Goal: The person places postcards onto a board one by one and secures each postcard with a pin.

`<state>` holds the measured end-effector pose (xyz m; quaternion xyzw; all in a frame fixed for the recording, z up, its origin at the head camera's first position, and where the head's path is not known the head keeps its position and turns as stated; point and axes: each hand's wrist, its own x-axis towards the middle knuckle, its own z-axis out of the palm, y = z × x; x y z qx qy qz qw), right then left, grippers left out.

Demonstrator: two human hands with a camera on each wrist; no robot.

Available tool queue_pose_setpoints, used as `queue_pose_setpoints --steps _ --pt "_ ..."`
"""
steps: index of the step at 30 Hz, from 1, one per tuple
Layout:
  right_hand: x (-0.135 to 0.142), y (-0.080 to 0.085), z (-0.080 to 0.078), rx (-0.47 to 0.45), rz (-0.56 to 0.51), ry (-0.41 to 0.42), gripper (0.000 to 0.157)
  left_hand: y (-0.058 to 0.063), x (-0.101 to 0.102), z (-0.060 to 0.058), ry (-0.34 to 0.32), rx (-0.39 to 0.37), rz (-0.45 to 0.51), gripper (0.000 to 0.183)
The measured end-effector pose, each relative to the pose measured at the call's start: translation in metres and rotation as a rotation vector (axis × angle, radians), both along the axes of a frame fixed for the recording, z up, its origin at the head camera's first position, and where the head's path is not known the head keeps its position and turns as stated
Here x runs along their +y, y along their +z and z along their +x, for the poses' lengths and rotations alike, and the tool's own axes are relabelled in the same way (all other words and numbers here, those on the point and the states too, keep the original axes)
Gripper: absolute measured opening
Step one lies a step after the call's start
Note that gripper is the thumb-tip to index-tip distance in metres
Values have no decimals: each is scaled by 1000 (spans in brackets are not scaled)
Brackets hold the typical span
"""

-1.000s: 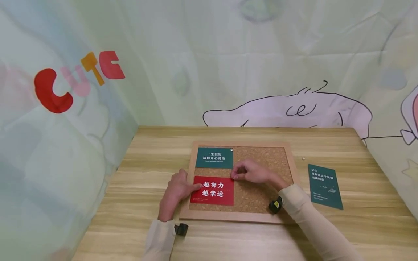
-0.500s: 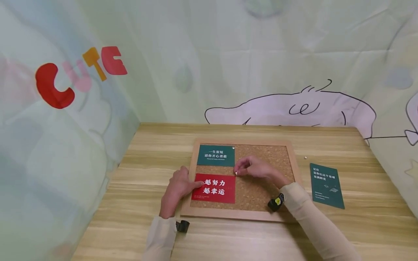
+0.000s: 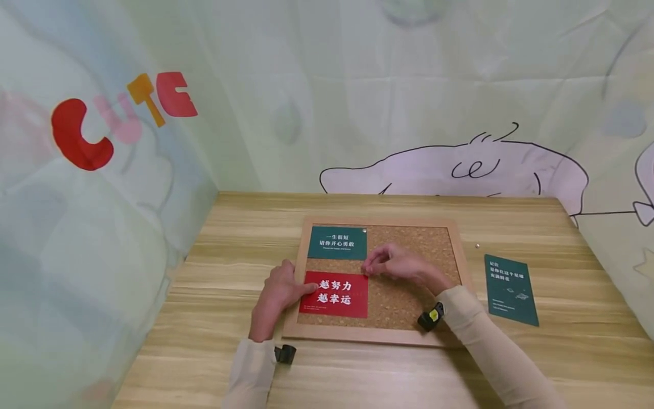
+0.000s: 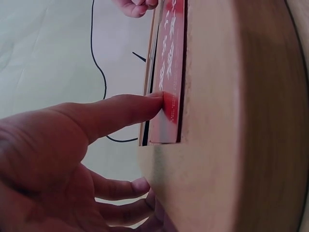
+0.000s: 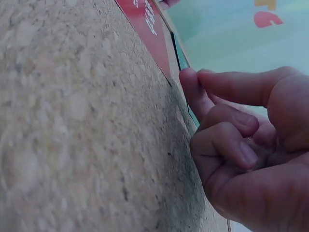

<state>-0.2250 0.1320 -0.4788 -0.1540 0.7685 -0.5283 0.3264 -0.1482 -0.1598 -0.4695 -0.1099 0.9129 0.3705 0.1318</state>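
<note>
Red card (image 3: 335, 292) flat, near left of framed corkboard (image 3: 393, 307). Left hand (image 3: 276, 292): thumb extended, pressing card's left end, fingers loose beside frame. Right hand (image 3: 401, 264) pinches at card's far right corner, probably a thumbtack, hidden. Card judged light, stiffish, creasable; best held by edges.

The bare right hand (image 3: 395, 262) sits slightly farther left than half a second ago, its pinched fingertips at the upper right corner of the rectangular red card with white lettering (image 3: 334, 295) on the wood-framed cork board (image 3: 419, 241). The small round silver pin, seen beneath the fingertips then, is now hard to make out.
</note>
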Motion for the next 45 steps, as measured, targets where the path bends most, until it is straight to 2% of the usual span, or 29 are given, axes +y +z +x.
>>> queue_pose_setpoints --steps 6,12,22,27,35,45 --pt "-4 -1 0 -20 -26 -22 10 1 1 1 7 -4 9 60" --pt "-7 1 4 33 72 -24 9 2 1 2 11 -10 4 60" --pt "-19 5 11 111 108 57 7 2 1 3 5 -5 4 59" --pt "-24 7 11 155 170 59 8 2 0 3 6 -8 2 60" --pt "-30 11 10 155 217 48 9 1 0 2 -6 3 -8 59" --pt "-28 8 9 161 207 43 9 -1 -1 2 -6 -4 -15 59"
